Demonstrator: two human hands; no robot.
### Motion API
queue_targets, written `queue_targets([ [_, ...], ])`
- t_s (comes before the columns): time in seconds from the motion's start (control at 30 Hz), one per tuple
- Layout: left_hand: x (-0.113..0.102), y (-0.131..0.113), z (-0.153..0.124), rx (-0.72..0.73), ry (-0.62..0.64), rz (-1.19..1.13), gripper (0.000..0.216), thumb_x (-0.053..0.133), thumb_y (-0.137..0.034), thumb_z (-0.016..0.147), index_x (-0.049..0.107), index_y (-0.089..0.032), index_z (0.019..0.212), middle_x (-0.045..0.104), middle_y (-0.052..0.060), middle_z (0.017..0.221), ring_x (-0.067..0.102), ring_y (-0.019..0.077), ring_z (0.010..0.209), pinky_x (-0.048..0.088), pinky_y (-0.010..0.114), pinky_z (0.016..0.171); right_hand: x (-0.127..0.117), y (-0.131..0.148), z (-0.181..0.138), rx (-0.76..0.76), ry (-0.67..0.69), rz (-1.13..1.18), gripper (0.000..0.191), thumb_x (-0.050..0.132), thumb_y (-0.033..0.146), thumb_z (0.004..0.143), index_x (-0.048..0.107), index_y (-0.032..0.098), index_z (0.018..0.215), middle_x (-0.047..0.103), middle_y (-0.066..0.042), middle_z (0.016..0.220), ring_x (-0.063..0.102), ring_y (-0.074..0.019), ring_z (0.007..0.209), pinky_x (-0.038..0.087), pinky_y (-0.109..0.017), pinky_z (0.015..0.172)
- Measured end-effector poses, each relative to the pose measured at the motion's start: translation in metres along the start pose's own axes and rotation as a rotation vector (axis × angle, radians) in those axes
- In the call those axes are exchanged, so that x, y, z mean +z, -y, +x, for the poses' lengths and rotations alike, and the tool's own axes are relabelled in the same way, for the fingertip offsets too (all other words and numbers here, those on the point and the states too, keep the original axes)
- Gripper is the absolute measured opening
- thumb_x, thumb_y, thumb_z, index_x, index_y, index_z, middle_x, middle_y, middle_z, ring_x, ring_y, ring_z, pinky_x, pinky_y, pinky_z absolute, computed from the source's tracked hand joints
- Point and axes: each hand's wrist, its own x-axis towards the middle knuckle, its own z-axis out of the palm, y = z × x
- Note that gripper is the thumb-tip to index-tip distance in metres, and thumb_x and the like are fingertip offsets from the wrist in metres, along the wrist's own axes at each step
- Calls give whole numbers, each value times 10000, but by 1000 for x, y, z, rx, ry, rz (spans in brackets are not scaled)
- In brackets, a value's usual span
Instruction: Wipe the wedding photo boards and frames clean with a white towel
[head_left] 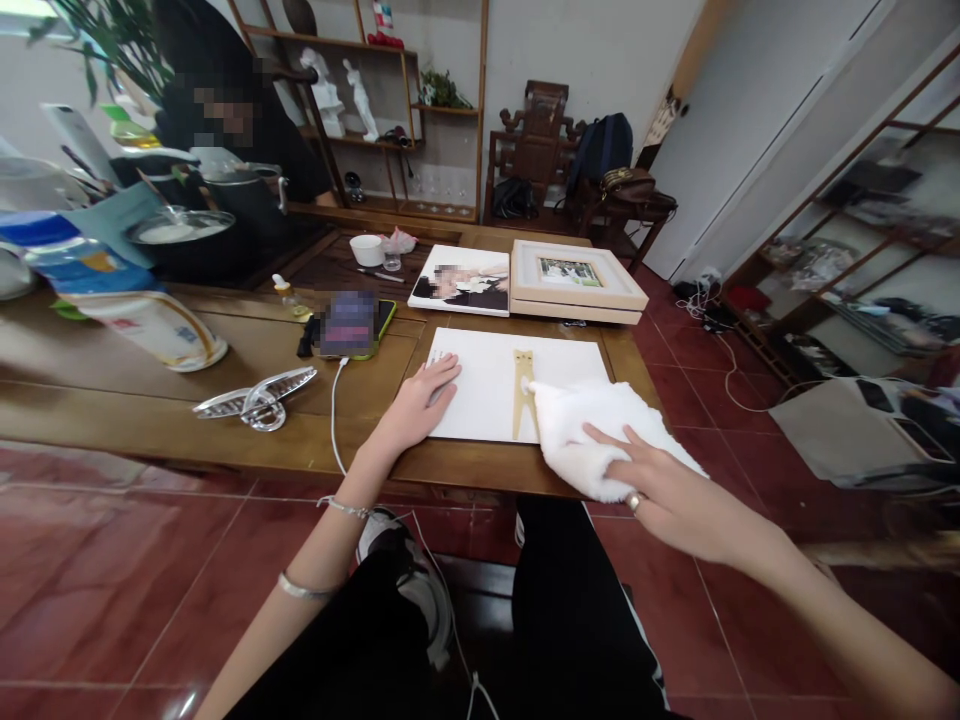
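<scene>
Right hand [667, 500] lies open-palmed on a white cloth [600, 430], soft, light and easily bunched, draped over the near right corner of a white board [487, 385]. Left hand [420, 400], fingers spread, pins the board's 9 o'clock edge. Stiff and flat, the board probably lifts best by its edges; its long axis runs 9 to 3 across the wooden table [187, 400].

Phone [351, 322] screen blurred, unreadable. White cloth [600, 435] hides white board [495, 385] corner and desk [225, 400] edge. Right hand [675, 500] palm unseen. Print [461, 280] partly blurred. Framed pic [568, 270] too small to read.
</scene>
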Motion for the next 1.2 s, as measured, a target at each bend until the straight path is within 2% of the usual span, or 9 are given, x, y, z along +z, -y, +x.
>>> queue_targets([
  [0.07, 0, -1, 0, -2, 2, 0, 421, 431, -364, 919, 611, -153, 1236, 510, 115, 1390, 417, 245, 1337, 256, 455, 1152, -5, -13, 19, 34, -24, -3, 413, 395, 38, 689, 654, 182, 976, 478, -92, 1423, 339, -333, 1363, 314, -577, 1091],
  [0.2, -1, -2, 0, -6, 4, -3, 420, 430, -354, 921, 611, -140, 1235, 505, 129, 1388, 414, 242, 1339, 259, 458, 1149, -9, -49, 84, 7, -135, -25, 462, 366, 25, 707, 657, 147, 1045, 615, -118, 1271, 326, -322, 1372, 248, -609, 1093],
  [0.37, -2, -2, 0, -4, 6, -14, 421, 432, -358, 923, 610, -140, 1236, 502, 131, 1390, 417, 241, 1337, 255, 458, 1149, -10, -72, 144, 35, -258, -69, 494, 317, 7, 731, 620, 110, 1108, 600, -153, 1280, 296, -325, 1386, 251, -625, 1064],
  [0.47, -2, -3, 0, -4, 7, -18, 418, 434, -363, 923, 609, -152, 1238, 501, 125, 1392, 414, 241, 1339, 255, 459, 1149, -5, -65, 138, 26, -257, -78, 492, 304, 9, 746, 607, 98, 1122, 577, -171, 1304, 257, -333, 1400, 217, -642, 1072],
  [0.63, -2, -4, 0, -6, 6, -20, 419, 432, -369, 924, 609, -161, 1241, 503, 115, 1395, 409, 247, 1342, 245, 466, 1152, 12, -32, 70, -1, -202, -90, 395, 375, 34, 729, 635, 116, 1014, 470, -192, 1408, 248, -330, 1403, 181, -632, 1112],
  [0.73, -1, -4, 0, -2, 7, -17, 409, 432, -362, 922, 612, -172, 1237, 504, 106, 1396, 413, 247, 1339, 250, 470, 1150, 18, -10, 26, -14, -142, -64, 350, 394, 32, 710, 641, 173, 916, 390, -128, 1479, 241, -297, 1409, 195, -606, 1132],
  [0.83, -1, -3, 0, 1, -3, -8, 416, 432, -358, 918, 615, -155, 1233, 511, 119, 1388, 418, 250, 1336, 253, 461, 1151, 13, 1, 6, -38, -63, -28, 361, 408, 26, 700, 639, 211, 907, 419, -73, 1468, 202, -275, 1419, 210, -569, 1150],
  [0.97, 0, -2, 0, 0, -3, 0, 422, 430, -359, 920, 615, -142, 1231, 511, 129, 1383, 420, 244, 1335, 255, 461, 1150, 5, -8, 30, -13, -50, -35, 410, 376, 32, 740, 618, 189, 1033, 495, -107, 1405, 218, -277, 1416, 225, -569, 1140],
  [1.2, -1, -2, 0, -6, -4, -11, 415, 432, -368, 921, 614, -164, 1232, 509, 114, 1387, 421, 231, 1335, 263, 461, 1148, 11, -42, 133, 46, -238, -53, 494, 343, 75, 801, 506, 139, 1263, 422, -135, 1455, 141, -338, 1430, 126, -700, 1074],
])
